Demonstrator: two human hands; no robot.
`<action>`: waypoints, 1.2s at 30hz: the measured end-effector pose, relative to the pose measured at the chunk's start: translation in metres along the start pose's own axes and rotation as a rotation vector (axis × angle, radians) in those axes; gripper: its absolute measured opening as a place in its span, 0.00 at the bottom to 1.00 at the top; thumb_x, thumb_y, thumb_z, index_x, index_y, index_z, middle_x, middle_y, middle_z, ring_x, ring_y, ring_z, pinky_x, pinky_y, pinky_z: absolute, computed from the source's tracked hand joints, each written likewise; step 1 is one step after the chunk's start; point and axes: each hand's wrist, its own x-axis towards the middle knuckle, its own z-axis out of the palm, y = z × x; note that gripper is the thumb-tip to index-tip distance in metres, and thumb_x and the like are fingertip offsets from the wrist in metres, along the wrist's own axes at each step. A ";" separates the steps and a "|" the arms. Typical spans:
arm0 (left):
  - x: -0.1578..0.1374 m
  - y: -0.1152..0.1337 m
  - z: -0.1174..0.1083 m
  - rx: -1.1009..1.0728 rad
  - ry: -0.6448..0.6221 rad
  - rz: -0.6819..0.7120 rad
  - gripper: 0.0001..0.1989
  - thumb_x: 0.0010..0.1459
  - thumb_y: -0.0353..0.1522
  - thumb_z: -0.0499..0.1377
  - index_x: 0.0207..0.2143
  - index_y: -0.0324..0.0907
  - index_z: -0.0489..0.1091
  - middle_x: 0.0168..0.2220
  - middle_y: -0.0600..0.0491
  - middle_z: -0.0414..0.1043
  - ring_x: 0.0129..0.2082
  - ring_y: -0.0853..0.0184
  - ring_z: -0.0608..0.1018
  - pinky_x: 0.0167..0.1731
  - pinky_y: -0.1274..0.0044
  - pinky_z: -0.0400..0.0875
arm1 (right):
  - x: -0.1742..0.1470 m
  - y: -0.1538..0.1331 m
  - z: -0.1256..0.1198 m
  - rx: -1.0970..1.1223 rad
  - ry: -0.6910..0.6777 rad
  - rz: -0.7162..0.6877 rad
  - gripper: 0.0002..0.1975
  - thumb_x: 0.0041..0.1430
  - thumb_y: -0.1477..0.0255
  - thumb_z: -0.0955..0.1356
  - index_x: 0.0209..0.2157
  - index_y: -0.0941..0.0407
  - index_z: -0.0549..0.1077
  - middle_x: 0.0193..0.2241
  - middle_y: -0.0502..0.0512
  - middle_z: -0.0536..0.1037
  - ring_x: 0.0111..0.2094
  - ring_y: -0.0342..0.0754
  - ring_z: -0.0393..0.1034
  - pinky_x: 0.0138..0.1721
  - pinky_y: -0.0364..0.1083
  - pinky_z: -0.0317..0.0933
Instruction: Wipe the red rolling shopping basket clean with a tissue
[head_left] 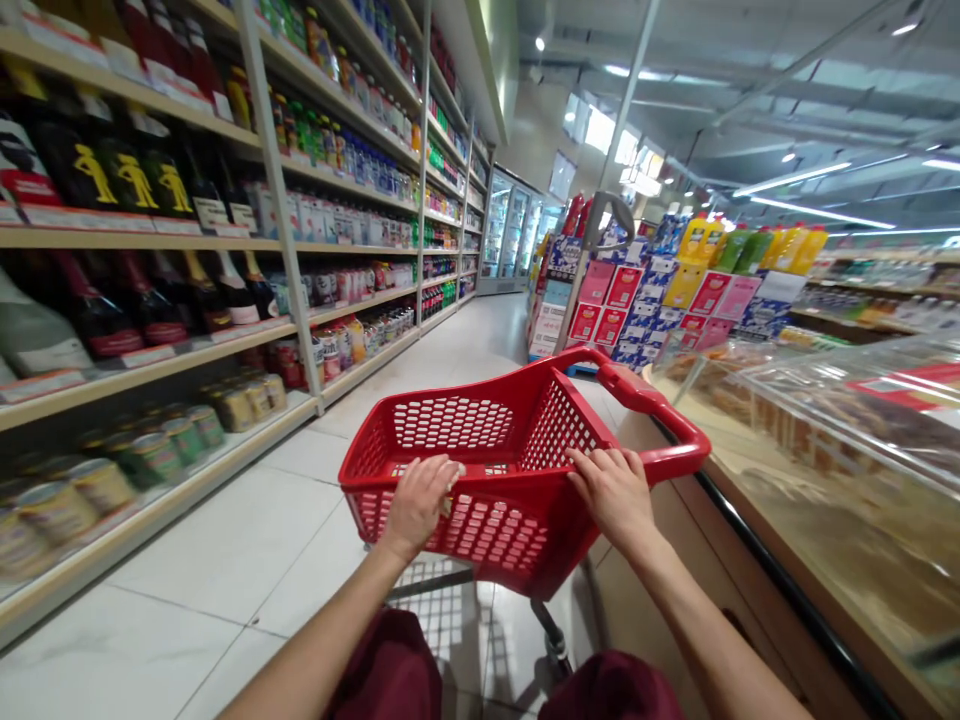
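A red plastic shopping cart (pixel 499 535) with perforated walls stands sideways in front of me, its handle pointing to the right. My left hand (pixel 420 505) is closed over the near rim, left of its middle. Something small and pale shows by that thumb, too little to make out. Farther right, my right hand (pixel 616 492) grips the same rim close to where the handle (pixel 675 440) begins. The basket's visible inside holds nothing that I can see, though its near bottom is hidden behind the wall.
Shelves (pixel 150 243) of bottles and cans line the left side. A bakery display case (pixel 840 440) with clear covers stands close on the right. Ahead are stacked drink cartons (pixel 600 300) and glass-door coolers (pixel 510 230). White floor tiles (pixel 202 580) run along the aisle.
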 end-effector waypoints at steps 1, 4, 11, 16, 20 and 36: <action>-0.003 -0.004 -0.001 0.023 0.008 -0.025 0.16 0.56 0.26 0.44 0.45 0.41 0.63 0.46 0.48 0.66 0.49 0.65 0.65 0.50 0.66 0.59 | 0.001 -0.002 0.001 -0.003 0.007 0.003 0.16 0.59 0.65 0.57 0.46 0.52 0.67 0.31 0.55 0.72 0.37 0.50 0.59 0.45 0.50 0.43; 0.011 0.019 0.013 0.019 0.030 -0.036 0.18 0.55 0.24 0.43 0.46 0.39 0.63 0.47 0.47 0.66 0.50 0.64 0.64 0.50 0.66 0.59 | 0.007 -0.010 0.003 -0.002 0.014 0.006 0.16 0.59 0.65 0.57 0.45 0.52 0.68 0.31 0.56 0.71 0.37 0.51 0.59 0.45 0.51 0.43; 0.021 0.010 0.016 -0.061 -0.093 0.105 0.21 0.52 0.21 0.43 0.47 0.41 0.62 0.48 0.48 0.65 0.50 0.66 0.64 0.49 0.69 0.62 | 0.013 -0.012 0.003 0.029 -0.011 0.021 0.16 0.59 0.66 0.57 0.45 0.53 0.68 0.31 0.55 0.71 0.37 0.51 0.59 0.45 0.50 0.42; -0.010 -0.050 -0.008 0.113 0.027 -0.101 0.20 0.53 0.23 0.43 0.47 0.41 0.62 0.47 0.47 0.66 0.50 0.65 0.64 0.49 0.66 0.62 | 0.009 -0.009 0.004 0.043 0.041 0.033 0.15 0.58 0.67 0.58 0.43 0.53 0.70 0.31 0.55 0.72 0.37 0.50 0.59 0.45 0.50 0.43; 0.000 -0.023 0.007 0.036 0.034 0.064 0.24 0.51 0.20 0.43 0.50 0.41 0.59 0.50 0.48 0.63 0.54 0.64 0.60 0.51 0.66 0.60 | 0.009 -0.009 0.002 0.027 0.065 0.046 0.13 0.58 0.67 0.60 0.41 0.53 0.71 0.29 0.53 0.72 0.35 0.49 0.60 0.44 0.49 0.44; -0.017 -0.062 0.001 -0.054 0.066 -0.099 0.27 0.48 0.20 0.44 0.51 0.46 0.59 0.53 0.51 0.60 0.55 0.64 0.59 0.54 0.65 0.57 | 0.009 0.004 0.009 0.048 0.074 0.087 0.13 0.58 0.66 0.60 0.40 0.53 0.71 0.30 0.53 0.73 0.36 0.49 0.60 0.47 0.49 0.41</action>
